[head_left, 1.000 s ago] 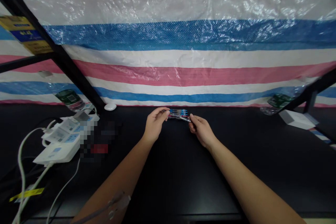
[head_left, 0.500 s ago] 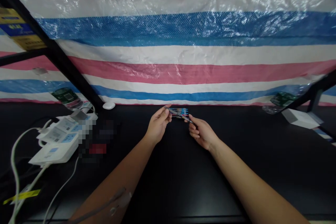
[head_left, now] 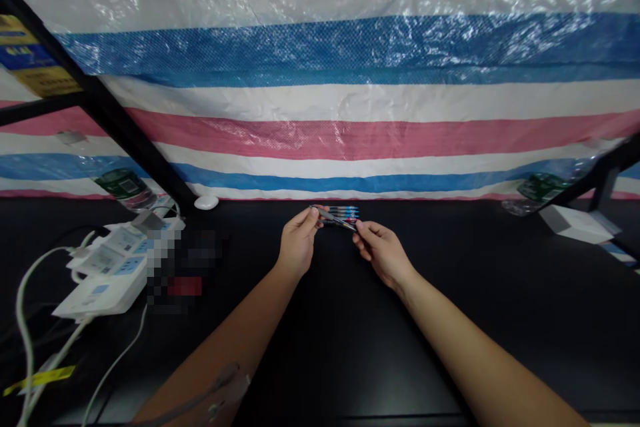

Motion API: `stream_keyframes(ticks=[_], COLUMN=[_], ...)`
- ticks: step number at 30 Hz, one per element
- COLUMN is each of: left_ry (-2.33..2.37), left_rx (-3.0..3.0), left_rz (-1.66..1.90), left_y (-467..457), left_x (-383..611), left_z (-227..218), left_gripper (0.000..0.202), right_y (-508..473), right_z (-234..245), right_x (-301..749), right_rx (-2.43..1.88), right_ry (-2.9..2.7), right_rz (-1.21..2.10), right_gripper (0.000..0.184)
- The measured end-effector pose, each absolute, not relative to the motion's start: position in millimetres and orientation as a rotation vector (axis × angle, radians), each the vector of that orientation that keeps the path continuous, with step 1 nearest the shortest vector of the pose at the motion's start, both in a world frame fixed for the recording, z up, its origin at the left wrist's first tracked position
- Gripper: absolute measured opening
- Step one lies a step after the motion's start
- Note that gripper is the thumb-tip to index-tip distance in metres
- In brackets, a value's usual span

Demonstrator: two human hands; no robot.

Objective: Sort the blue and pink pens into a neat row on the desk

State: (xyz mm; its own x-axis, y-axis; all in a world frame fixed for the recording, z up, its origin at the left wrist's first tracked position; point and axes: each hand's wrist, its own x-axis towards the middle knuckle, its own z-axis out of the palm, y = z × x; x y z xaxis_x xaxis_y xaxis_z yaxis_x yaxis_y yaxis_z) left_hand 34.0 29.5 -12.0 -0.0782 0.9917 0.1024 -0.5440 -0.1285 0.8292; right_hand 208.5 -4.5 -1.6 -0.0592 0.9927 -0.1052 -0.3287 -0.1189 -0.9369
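- A black tabletop point(head_left: 345, 347) runs to a striped red, white and blue woven plastic tarp point(head_left: 350, 100), with a black shelf frame point(head_left: 125, 127) slanting across its left side.
- The left hand point(head_left: 299, 242) is closed in a pinch, thumb and fingers gripping one end of a slim metal tool point(head_left: 334, 218).
- The right hand point(head_left: 383, 253) is partly closed, its fingertips point(head_left: 361, 225) pinching the tool's other end, so the tool spans the gap between the hands above the tabletop.
- Just behind the tool lies a small bundle of slim blue, red and dark sticks point(head_left: 345, 213), possibly pens; it is too small to tell whether a wrapper holds them.
- A grey strap point(head_left: 220, 390) crosses the left forearm near the lower edge of the view.
- A white computer mouse point(head_left: 206, 202) sits well left of the hands, at the back of the tabletop.
- Nearer the left edge lie white power strips point(head_left: 113, 267) with white cables point(head_left: 30, 320), one cable bearing a yellow tag point(head_left: 40, 377); beside them is a pixelated patch point(head_left: 183, 273).
- Two clear plastic bottles with green labels point(head_left: 125, 190) point(head_left: 540, 188) stand far left and far right; their contents cannot be made out.
- A white box point(head_left: 573, 225) rests at the right.
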Motion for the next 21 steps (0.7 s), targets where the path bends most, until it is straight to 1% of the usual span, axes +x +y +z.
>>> stream_keyframes(ticks=[2, 4, 6, 9, 10, 13, 15, 18, 21], left_ry=[0.758, 0.751, 0.726, 0.700, 0.694, 0.677, 0.663, 0.652, 0.656], left_rx=[0.786, 0.756, 0.751, 0.744, 0.738, 0.720, 0.711, 0.701, 0.720], left_rz=[1.576, 1.572, 1.557, 1.548, 1.545, 1.547, 1.552, 1.551, 1.543], left_y=[30.3, 30.7, 30.2, 28.5, 28.0, 27.0, 26.8, 27.1, 27.4], left_x=[33.9, 33.7, 33.7, 33.7, 33.6, 33.1, 32.7, 32.7, 33.2], left_z=[-11.5, -10.4, -9.1, -7.2, -6.6, -5.1, -4.3, -3.7, -4.2], left_gripper=[0.021, 0.022, 0.023, 0.025, 0.025, 0.026, 0.025, 0.024, 0.023], right_y=[-4.6, -4.6, -4.3, -4.1, -4.3, -5.2, -5.5, -5.1, -4.5], right_z=[-2.4, -2.4, -2.2, -2.4, -2.4, -1.9, -1.3, -1.2, -1.9], right_x=[207.8, 208.1, 209.2, 210.6, 210.6, 209.5, 208.8, 209.0, 210.0], right_rx=[-0.996, -0.990, -0.995, -1.014, -1.017, -1.003, -0.981, -0.961, -0.978], right_ry=[-0.964, -0.978, -0.960, -0.964, -0.983, -1.017, -0.990, -0.959, -0.984], right_rz=[1.383, 1.369, 1.433, 1.516, 1.500, 1.388, 1.363, 1.461, 1.442], right_gripper=[0.030, 0.034, 0.035, 0.042, 0.041, 0.030, 0.034, 0.037, 0.033])
